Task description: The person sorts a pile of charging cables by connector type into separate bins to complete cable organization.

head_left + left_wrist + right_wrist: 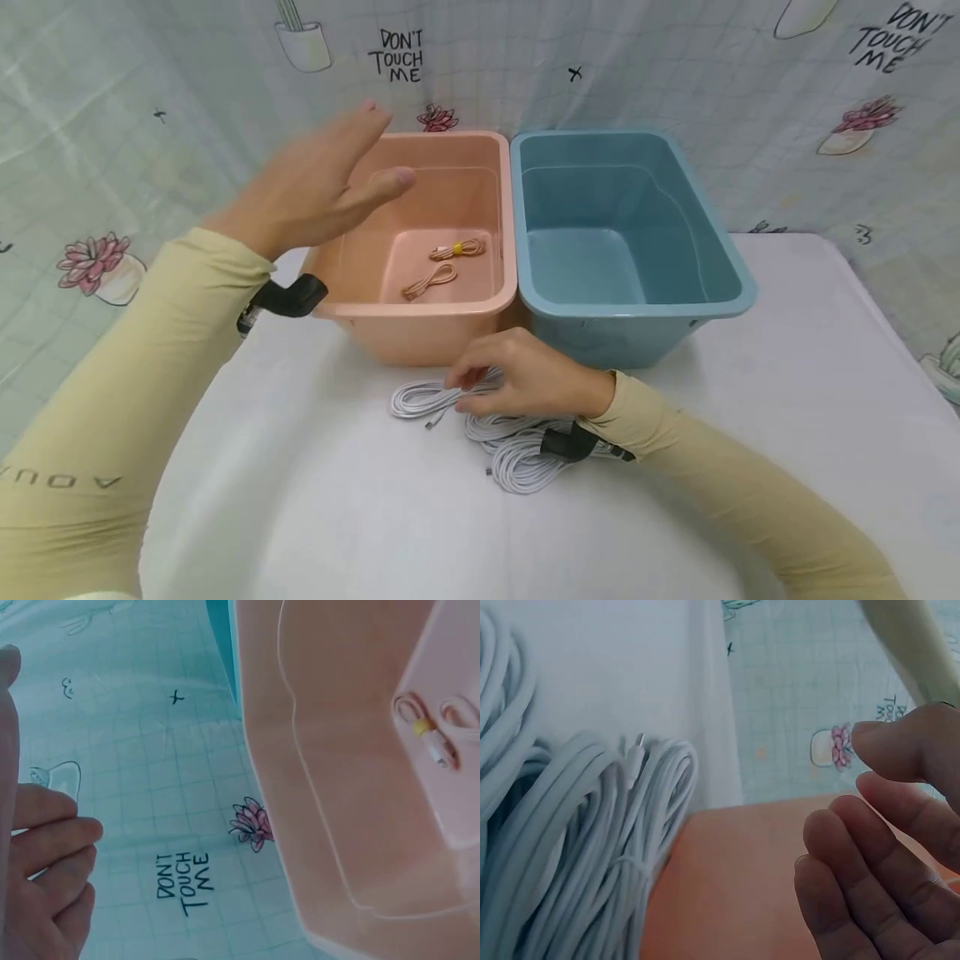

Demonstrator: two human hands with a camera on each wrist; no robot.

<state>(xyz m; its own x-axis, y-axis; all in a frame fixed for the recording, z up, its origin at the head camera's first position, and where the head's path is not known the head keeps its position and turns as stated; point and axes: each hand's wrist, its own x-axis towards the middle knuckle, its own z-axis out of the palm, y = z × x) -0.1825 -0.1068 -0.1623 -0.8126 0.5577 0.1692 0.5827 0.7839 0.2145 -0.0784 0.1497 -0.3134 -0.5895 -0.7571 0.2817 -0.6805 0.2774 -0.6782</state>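
My left hand [322,179] is raised above the left rim of the orange bin [420,310], fingers extended and thumb apart, holding nothing. Two small tan cable bundles lie on that bin's floor: one tied with a yellow band [459,249], the other a looped tan cable [430,282]. My right hand [525,375] hovers over white coiled cables [525,467] on the table in front of the bins. Its fingers bend loosely with a gap to the thumb, and nothing is between them in the right wrist view. Another white coil [416,400] lies to its left, partly hidden by the hand.
A blue bin [637,310] stands against the orange bin's right side. Both rest on a white-covered table [337,500]. Behind them hangs a patterned curtain [487,75] with plant drawings and lettering.
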